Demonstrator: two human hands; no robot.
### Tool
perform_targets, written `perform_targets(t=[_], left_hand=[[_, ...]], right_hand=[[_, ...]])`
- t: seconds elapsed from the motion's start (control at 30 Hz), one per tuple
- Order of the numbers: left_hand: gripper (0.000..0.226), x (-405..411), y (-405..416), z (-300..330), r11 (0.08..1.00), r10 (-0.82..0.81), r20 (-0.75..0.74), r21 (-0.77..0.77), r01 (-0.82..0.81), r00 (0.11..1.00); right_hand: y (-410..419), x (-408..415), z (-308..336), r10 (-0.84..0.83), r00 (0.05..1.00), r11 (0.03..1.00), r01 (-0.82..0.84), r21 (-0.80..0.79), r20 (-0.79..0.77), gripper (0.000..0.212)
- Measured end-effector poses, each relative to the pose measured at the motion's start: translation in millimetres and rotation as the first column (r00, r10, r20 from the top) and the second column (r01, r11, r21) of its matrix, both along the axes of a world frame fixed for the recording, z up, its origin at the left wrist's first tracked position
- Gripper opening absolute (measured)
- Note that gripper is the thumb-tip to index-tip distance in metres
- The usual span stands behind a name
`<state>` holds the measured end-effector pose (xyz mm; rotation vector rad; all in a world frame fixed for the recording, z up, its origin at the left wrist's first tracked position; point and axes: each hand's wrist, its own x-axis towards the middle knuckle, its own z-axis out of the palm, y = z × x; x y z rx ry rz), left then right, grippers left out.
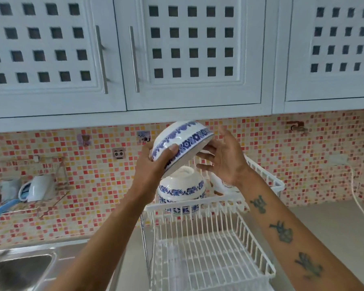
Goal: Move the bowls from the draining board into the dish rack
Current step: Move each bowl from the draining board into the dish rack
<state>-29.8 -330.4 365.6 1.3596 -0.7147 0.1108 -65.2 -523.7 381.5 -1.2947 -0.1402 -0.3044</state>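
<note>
Bowl (181,143) — white with a blue flower band — is held in the air, tilted and mouth-down, directly above the far end of the dish rack (208,238). The left hand (153,164) grips it at the rim, thumb pressed on the blue band at the near-left edge. The right hand (225,158) is spread wide on the right, fingers at or just under the rim; whether they bear weight cannot be told.

In the rack's far corner stands a stack of bowls (181,190) of the same pattern, upside down, foot ring uppermost. The held bowl hangs just above that stack, not touching it. The near part of the rack is bare wire. The sink (21,267) lies near left; no other bowls show on the steel beside it from this angle.

Judgement: the step in hand is setting this bowl down onto the stack, and the task looks well advanced.

To do it well:
- level the bowl first, mouth fully downward, so it seats over the foot ring rather than striking it edge-on;
- centre it over the stack before lowering — an offset rim would slide off glazed ware;
- keep the right hand under the rim as a guide until contact is felt;
- release the thumb only once the bowl sits without rocking.

Risk noted: wet glaze under a one-thumb grip may slip.
</note>
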Motion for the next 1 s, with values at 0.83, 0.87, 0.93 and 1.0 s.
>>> perform_targets(t=[0.83,0.87,0.93,1.0], left_hand=[[0.100,69.7,-20.4,-56.3,0.801,0.237,0.447,0.413,-0.434,0.862],[0.100,69.7,-20.5,-56.2,0.795,0.231,0.450,0.423,-0.434,0.862],[0.101,70.4,-21.0,-57.2,0.782,0.215,0.465,0.445,-0.436,0.859],[0.102,70.5,-21.5,-57.8,0.766,0.204,0.484,0.462,-0.446,0.851]], right_hand=[[-1.5,61.4,-49.9,-0.180,0.962,0.929,0.096,-0.358,-0.208,0.059],[-1.7,62.1,-50.4,-0.179,0.959,0.925,0.088,-0.370,-0.220,0.060],[-2.2,63.4,-52.0,-0.195,0.951,0.914,0.088,-0.396,-0.241,0.066],[-3.3,64.1,-53.2,-0.214,0.942,0.902,0.089,-0.422,-0.260,0.069]])
